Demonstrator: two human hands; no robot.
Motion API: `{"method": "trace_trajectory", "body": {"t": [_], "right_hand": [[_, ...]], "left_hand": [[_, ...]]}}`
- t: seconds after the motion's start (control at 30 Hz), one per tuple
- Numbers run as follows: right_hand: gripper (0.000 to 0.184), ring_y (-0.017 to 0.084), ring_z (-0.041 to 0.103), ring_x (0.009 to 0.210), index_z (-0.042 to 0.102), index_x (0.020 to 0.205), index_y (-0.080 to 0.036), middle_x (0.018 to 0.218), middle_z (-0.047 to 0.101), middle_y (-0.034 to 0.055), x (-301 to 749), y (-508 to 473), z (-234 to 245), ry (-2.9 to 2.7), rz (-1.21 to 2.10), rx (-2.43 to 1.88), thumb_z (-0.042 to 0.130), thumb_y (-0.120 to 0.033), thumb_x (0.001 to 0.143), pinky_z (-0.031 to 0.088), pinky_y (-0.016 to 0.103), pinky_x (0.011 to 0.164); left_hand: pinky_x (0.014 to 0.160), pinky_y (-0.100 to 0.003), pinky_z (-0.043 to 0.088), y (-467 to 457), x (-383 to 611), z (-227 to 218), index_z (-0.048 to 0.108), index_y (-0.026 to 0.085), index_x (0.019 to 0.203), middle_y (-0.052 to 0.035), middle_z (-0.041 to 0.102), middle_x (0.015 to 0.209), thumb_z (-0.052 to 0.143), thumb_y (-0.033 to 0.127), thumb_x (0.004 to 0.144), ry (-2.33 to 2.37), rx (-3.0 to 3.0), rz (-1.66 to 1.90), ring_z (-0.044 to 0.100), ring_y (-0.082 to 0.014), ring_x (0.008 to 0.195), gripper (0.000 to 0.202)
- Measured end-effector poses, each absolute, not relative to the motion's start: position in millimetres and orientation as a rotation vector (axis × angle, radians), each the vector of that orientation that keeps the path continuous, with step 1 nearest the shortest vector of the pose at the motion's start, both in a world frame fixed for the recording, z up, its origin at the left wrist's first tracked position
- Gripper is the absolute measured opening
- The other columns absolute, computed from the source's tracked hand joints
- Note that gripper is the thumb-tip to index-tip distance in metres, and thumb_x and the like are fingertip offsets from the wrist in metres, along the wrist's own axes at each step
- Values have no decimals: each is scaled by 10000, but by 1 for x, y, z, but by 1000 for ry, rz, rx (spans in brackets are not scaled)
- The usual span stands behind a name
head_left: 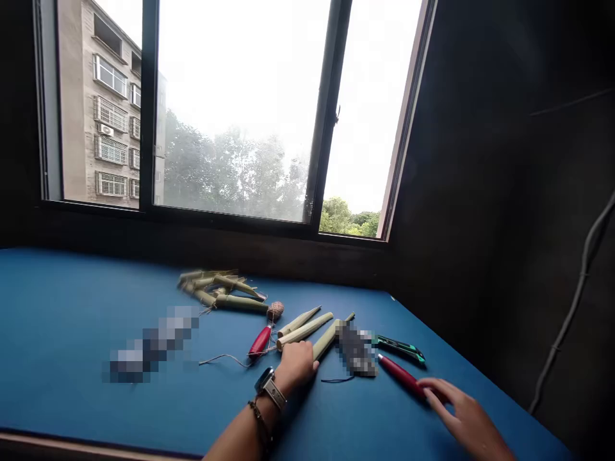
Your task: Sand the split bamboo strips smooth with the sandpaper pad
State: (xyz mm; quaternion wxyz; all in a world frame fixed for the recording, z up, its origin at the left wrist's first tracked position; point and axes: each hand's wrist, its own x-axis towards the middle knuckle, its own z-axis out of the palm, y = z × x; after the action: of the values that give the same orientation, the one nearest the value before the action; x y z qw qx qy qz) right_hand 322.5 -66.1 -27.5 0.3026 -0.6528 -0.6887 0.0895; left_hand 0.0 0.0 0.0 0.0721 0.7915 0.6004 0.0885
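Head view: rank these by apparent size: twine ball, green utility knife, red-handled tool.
The red-handled tool and green utility knife look similar in length; nearness to the camera leaves them unranked. Both look larger than the twine ball.

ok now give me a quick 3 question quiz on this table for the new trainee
1. Which hand wears the wristwatch?
2. True or false: the green utility knife lies left of the ball of twine in this view.
3. Which is the right hand nearest to?
a) the red-handled tool
b) the ball of twine
c) the bundle of stalks

Key: 1. the left hand; 2. false; 3. a
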Motion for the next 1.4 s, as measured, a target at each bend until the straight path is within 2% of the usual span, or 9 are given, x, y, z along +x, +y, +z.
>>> {"method": "trace_trajectory", "body": {"t": [0.17,0.3,0.5,0.77,0.97,1.07,1.13,1.3,1.4], "right_hand": [[389,217,531,1053,557,1196,-248,1173,559,69,280,-2,27,-2100,135,-1995,413,-363,854,451,291,827],[445,289,504,1072,597,1153,-224,1114,555,103,271,33,21,-2144,161,-2179,603,-274,710,442,334,788],[357,262,489,1082,592,1125,-208,1163,505,105,276,29,5,-2193,133,-2170,537,-256,775,422,313,751],[103,239,595,777,609,805,-169,839,624,71,287,18,11,-2208,293,-2205,608,-212,711,398,290,601],[283,188,553,915,508,1132,-201,1038,566,79,267,13,24,-2068,168,-1669,361,-333,930,449,294,759],[342,171,566,868,455,1242,-221,1047,543,79,238,7,25,-2051,146,-1229,357,-349,940,480,286,751],[343,153,581,831,456,1262,-271,1061,540,55,226,5,24,-2242,163,-1072,397,-339,931,490,264,726],[379,170,593,740,448,1302,-238,980,583,65,237,11,22,-2042,-35,-1430,371,-308,937,494,279,636],[368,158,597,769,485,1280,-266,979,608,47,242,12,21,-2148,29,-1289,419,-321,922,493,258,675]], "left_hand": [[798,-408,440,16,-13,-4,620,129,922,-184,663,996,414,425,850,1702,2179,483,609,-317,941,368],[767,-377,447,30,-13,-9,573,145,915,-157,643,968,304,466,877,1540,1967,728,607,-285,904,420],[549,-276,455,32,-2,-11,472,155,903,-70,584,788,272,489,882,1278,1665,978,597,-181,636,390],[500,-213,426,22,-2,-1,340,210,1223,11,472,792,360,493,871,1140,1439,1156,521,-115,604,452],[399,-178,289,17,6,-4,451,191,1062,58,411,652,474,328,809,1063,1424,1037,339,-70,461,289],[459,-202,343,11,9,-3,525,178,953,35,482,667,498,168,700,1083,1544,980,401,-92,518,255],[576,-240,418,8,9,-1,557,184,1009,9,552,747,480,144,676,1090,1631,976,485,-130,628,344],[915,-306,402,7,10,1,548,170,1179,-41,632,1035,471,136,667,1028,1749,963,548,-210,996,518],[1020,-312,332,8,9,0,528,140,1224,-76,583,1215,487,147,687,1024,1796,1015,487,-228,1155,539]]}}
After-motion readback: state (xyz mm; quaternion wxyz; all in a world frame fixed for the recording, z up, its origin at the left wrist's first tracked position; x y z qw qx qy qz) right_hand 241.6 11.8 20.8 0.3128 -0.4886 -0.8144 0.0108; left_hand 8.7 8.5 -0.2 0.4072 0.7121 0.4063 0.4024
